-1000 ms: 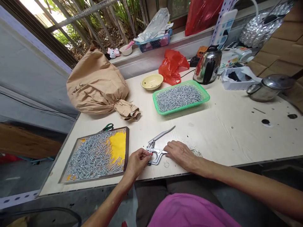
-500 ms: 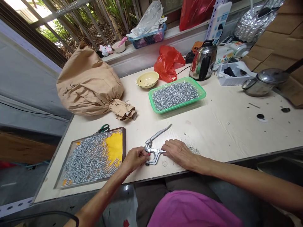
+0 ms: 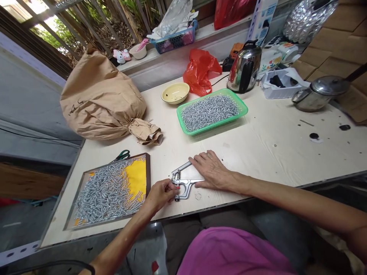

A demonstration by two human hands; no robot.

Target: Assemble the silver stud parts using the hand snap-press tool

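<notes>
Silver snap-fastener pliers (image 3: 187,188) lie on the table near its front edge, with a coiled spring between the handles and a small red spot at the jaws. My right hand (image 3: 211,171) is closed over both handles, fingers on the upper handle and thumb by the lower one. At the jaw end, my left hand (image 3: 161,194) pinches with thumb and fingertips; what it holds is too small and hidden to name. Left of it, a dark-edged tray (image 3: 148,172) with a yellow base holds many small silver spring-like pieces.
Beyond the pliers stands a green tray (image 3: 243,109) full of similar silver pieces. A yellow bowl (image 3: 175,100), red plastic bag (image 3: 197,72) and kettle (image 3: 245,68) line the back. A tied brown sack (image 3: 103,99) sits at left, green-handled scissors (image 3: 124,154) below it.
My right hand has moved from the lower handle to span both handles, and the upper handle has swung down towards the lower one. My left hand stays at the jaws.
</notes>
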